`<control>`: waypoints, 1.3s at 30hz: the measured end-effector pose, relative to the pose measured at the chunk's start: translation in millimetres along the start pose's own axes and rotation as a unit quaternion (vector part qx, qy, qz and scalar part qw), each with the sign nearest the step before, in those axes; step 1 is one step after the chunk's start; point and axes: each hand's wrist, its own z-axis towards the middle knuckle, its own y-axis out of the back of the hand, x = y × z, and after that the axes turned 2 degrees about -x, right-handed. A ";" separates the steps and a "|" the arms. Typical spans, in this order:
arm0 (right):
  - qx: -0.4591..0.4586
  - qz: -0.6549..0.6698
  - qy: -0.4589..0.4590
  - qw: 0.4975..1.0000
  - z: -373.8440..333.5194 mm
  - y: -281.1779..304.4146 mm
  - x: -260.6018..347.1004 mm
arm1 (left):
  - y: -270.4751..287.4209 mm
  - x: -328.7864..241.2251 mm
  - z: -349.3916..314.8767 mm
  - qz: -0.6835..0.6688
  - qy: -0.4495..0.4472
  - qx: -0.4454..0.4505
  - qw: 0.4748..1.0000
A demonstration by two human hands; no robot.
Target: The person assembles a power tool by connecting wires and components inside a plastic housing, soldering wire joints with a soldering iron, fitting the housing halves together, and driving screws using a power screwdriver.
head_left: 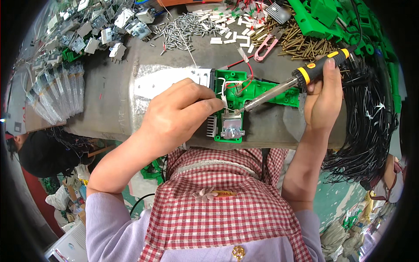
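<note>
Apron (218,214) nearest, I'd steady the wire (224,101) my left fingers (211,106) seemingly pinch over the green housing (263,88), right fingers (330,73) gripping the soldering iron (279,91)

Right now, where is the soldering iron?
In the head view, the soldering iron is right of centre, in the right hand, its tip over the green casing.

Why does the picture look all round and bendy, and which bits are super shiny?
Head view: a wide fisheye lens leaves black corners and bends the front edge of the grey worktable; head view, beside the bare left hand: the flat white panel looks washed out by glare; head view, far left: the fanned clear plastic packets show bright glints.
</note>
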 end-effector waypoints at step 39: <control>0.000 -0.016 0.000 1.000 -5.7 -10.6 5.1 | 18.0 -22.1 65.4 -0.599 0.443 0.065 0.664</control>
